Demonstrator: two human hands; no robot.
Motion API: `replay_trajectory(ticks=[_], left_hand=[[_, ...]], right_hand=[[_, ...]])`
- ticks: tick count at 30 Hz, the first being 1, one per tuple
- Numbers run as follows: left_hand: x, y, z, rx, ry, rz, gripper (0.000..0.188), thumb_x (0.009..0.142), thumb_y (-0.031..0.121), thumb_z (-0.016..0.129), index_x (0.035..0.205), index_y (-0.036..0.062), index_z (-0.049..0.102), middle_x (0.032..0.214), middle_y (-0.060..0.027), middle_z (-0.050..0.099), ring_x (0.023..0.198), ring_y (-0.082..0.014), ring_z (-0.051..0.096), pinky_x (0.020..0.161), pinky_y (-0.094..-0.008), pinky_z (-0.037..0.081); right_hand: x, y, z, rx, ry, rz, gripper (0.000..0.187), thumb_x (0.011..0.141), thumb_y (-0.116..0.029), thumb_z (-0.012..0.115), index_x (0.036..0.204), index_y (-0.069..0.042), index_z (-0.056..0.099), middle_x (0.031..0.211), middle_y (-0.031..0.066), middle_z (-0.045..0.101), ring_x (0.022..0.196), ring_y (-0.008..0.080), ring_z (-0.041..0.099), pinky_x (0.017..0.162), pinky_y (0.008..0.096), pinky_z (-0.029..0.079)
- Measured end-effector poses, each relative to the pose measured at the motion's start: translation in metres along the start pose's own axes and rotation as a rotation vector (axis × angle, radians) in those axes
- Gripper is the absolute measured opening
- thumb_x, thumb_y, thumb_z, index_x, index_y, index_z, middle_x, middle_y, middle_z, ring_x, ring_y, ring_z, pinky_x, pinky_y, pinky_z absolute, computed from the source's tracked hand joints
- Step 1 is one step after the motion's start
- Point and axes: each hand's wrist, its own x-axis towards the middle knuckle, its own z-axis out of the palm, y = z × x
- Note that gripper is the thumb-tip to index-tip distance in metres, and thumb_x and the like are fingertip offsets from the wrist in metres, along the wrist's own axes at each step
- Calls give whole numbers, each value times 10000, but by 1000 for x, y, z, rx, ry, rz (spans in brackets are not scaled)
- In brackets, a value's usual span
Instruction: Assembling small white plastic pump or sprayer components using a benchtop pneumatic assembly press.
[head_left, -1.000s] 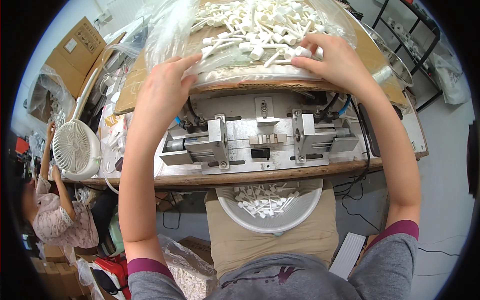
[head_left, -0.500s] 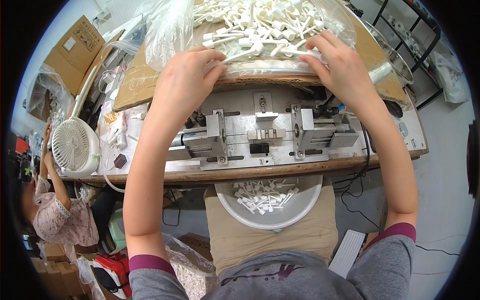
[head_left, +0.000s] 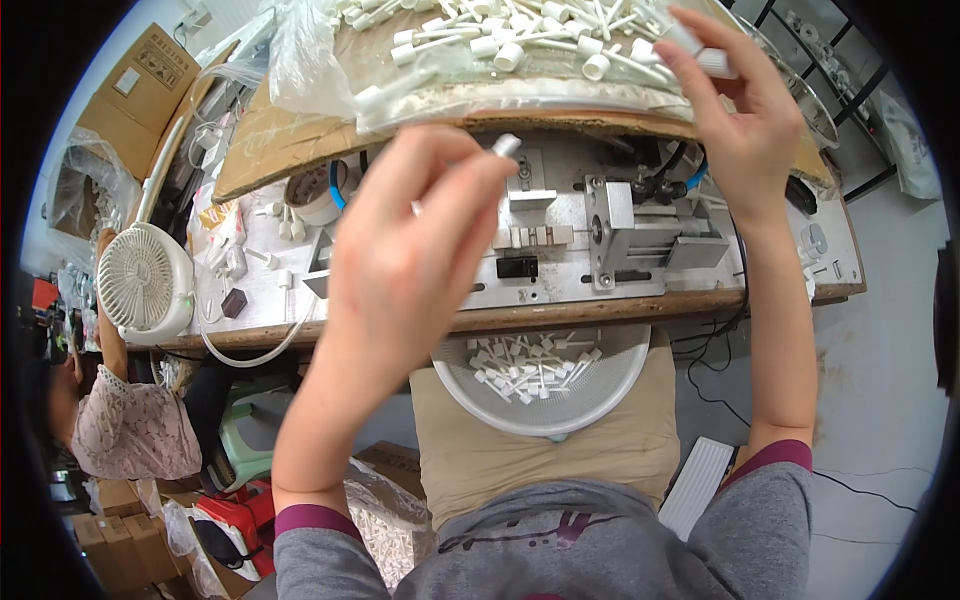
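Observation:
My left hand (head_left: pixel 415 240), slightly blurred, is closed over the metal fixture. A white plastic capped stick (head_left: pixel 507 145) pokes out between its thumb and fingers. My right hand (head_left: pixel 748 125) is raised at the right end of the cardboard, its thumb and fingers pinching white capped sticks (head_left: pixel 714 63). A pile of the same white sticks (head_left: pixel 510 55) lies on clear plastic over the cardboard (head_left: pixel 260 150). Below it stands the metal fixture (head_left: pixel 625 235) with a small slotted block (head_left: pixel 535 237) in its middle; my left hand and forearm hide its left side.
On my lap rests a mesh basket (head_left: pixel 640 375) holding several white sticks. A white fan (head_left: pixel 147 280) and a tape roll (head_left: pixel 315 195) are to the left. Another person (head_left: pixel 135 425) sits at the far left. Black cables (head_left: pixel 745 270) hang off the table's right side.
My left hand has come down from the pile toward me, carrying a white capped stick. My right hand has moved right and up with white sticks. The view has shifted slightly.

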Motion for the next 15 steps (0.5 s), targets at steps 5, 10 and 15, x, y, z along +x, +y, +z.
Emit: replay_trajectory(ticks=[5,10,15], left_hand=[[-56,36,9,-143,-125,-185,384,817,-39,730,1191,-51,641,1068,-128,598,854,-226,672,674,-317,564],[-88,41,35,-105,-159,-329,344,756,61,816,1083,10,723,1135,-108,690,777,-210,674,709,-290,563],[-77,30,39,145,-248,-215,307,736,133,817,1026,62,748,1174,-37,724,615,-195,641,582,-275,515]], right_hand=[[-29,-44,5,165,103,352,354,880,-96,711,1200,40,639,982,183,688,863,286,660,737,373,530],[-61,-67,2,309,26,476,281,931,-29,680,1204,26,643,994,121,715,684,76,594,582,200,469],[-75,-93,-4,377,-36,708,192,920,-28,679,1100,22,636,952,162,730,567,62,543,494,184,410]])
